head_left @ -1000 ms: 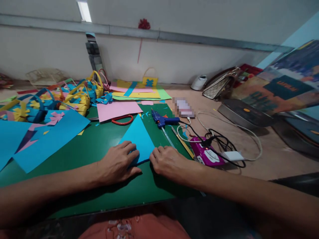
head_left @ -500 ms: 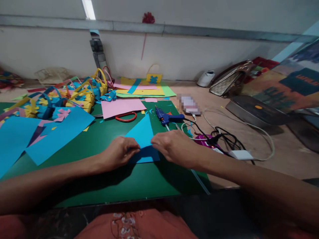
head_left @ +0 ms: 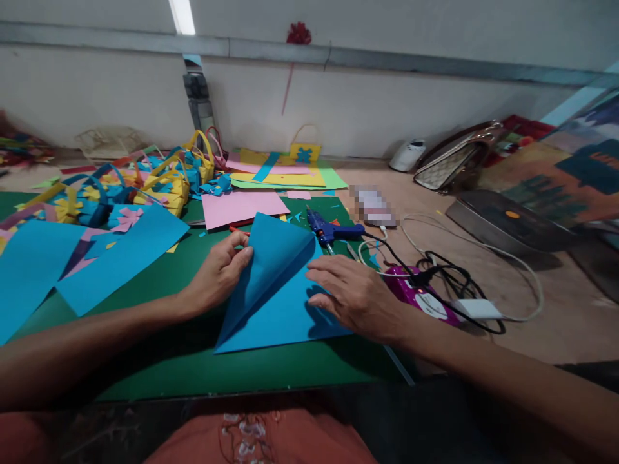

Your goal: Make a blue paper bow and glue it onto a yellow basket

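Observation:
A blue paper sheet [head_left: 285, 303] lies partly unfolded on the green mat [head_left: 193, 367], its left flap raised along a diagonal crease. My left hand [head_left: 217, 270] pinches the edge of that flap between thumb and fingers. Over the sheet's right side is my right hand [head_left: 345, 293], its fingers apart and gripping nothing; whether its fingertips touch the paper I cannot tell. Just beyond the sheet rests a blue glue gun [head_left: 333, 229]. Red-handled scissors [head_left: 236, 229] lie behind the raised flap, mostly hidden.
Finished paper baskets [head_left: 164, 183] and cut blue sheets [head_left: 130, 258] crowd the left. A pink sheet [head_left: 244, 207] and stacked coloured paper [head_left: 285, 177] lie at the back. To the right are a phone [head_left: 372, 205], a purple extension box [head_left: 420, 296], tangled cables and a dark case [head_left: 503, 219].
The folded blue paper has opened into a wider sheet with its left flap lifted. My left hand has moved slightly left and up; my right hand has loosened and shifted right.

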{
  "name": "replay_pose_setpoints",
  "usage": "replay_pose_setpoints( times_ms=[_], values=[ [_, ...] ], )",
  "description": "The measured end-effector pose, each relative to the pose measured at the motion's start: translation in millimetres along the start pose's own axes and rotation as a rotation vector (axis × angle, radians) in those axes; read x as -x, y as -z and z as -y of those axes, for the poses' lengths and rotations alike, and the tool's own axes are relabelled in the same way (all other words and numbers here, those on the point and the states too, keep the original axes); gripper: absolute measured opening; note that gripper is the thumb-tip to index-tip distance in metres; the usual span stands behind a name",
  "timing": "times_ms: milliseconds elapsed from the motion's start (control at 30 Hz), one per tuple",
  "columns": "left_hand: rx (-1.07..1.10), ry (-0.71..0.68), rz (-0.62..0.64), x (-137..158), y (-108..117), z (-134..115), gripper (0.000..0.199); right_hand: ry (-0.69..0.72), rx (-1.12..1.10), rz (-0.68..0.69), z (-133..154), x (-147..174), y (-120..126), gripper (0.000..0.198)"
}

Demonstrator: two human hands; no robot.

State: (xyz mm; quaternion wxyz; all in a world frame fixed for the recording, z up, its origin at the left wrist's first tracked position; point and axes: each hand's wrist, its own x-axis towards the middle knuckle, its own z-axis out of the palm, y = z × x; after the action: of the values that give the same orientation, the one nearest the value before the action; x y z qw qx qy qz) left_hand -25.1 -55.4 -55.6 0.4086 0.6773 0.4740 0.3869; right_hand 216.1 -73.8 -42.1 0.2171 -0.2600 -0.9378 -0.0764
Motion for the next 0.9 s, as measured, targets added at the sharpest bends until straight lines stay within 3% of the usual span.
replay_pose_setpoints(
  times_ms=[167, 267, 400, 567, 700, 767, 900],
  values=[
    [0.089, 0.260, 0.042, 14.2, 8.8, 2.7, 0.025, -0.024, -0.072, 0.225, 15.6, -4.0, -19.8, 0.022],
    [0.018, 0.303, 0.017, 21.9, 22.8, 9.5, 0.024, -0.031, -0.086, 0.412, 25.5, -10.1, -29.6, 0.022],
    [-0.211, 0.195, -0.035, 23.2, 47.6, 29.1, 0.021, -0.020, -0.132, 0.489, 28.1, -14.9, -34.8, 0.025],
    [-0.527, 0.104, 0.049, 18.4, 68.1, 48.6, 0.021, -0.068, -0.258, 0.564, 20.3, -15.7, -30.7, 0.034],
    [-0.964, -0.038, -0.023, 2.8, 71.8, 35.8, 0.024, -0.115, -0.284, 0.595, 18.8, -21.9, -25.7, 0.039],
    [-1.120, -0.205, -0.082, -14.2, 69.2, 25.7, 0.027, -0.120, -0.279, 0.613, 19.8, -25.1, -24.0, 0.039],
    [-1.349, -0.364, 0.217, -58.6, 56.6, 18.7, 0.027, -0.139, -0.269, 0.649, 22.3, -25.4, -23.5, 0.039]
  ],
)
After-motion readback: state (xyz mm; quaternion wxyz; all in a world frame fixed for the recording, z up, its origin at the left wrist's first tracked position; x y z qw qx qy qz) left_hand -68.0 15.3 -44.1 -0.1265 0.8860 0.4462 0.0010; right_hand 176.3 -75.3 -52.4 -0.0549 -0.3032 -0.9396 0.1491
